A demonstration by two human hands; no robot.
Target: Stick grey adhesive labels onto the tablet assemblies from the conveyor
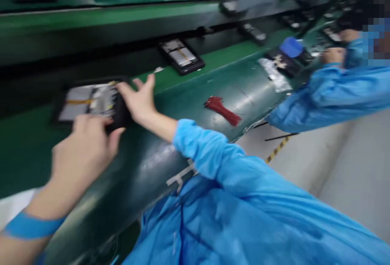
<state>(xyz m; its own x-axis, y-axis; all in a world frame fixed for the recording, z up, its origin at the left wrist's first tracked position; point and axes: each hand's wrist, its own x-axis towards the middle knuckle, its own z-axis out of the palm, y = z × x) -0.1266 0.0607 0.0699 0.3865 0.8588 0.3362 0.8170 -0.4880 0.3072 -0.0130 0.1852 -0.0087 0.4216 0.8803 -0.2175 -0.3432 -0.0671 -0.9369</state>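
A black flat device [88, 102] with its back open, showing silvery parts and a yellow strip, lies on the green conveyor belt [27, 151]. My left hand [82, 149] curls over its near edge, thumb by the near right corner. My right hand [140, 99] rests against the device's right end with its fingers stretched out and apart. The picture is smeared by motion. Both my sleeves are blue.
A second open device [181, 56] lies farther along the belt. A bundle of red wires [222, 110] sits on the dark green rounded table edge [243, 90]. At the right a co-worker's blue sleeve [332, 90] and hand [333, 55] are near a blue object [291, 47] and a silvery bag [274, 74].
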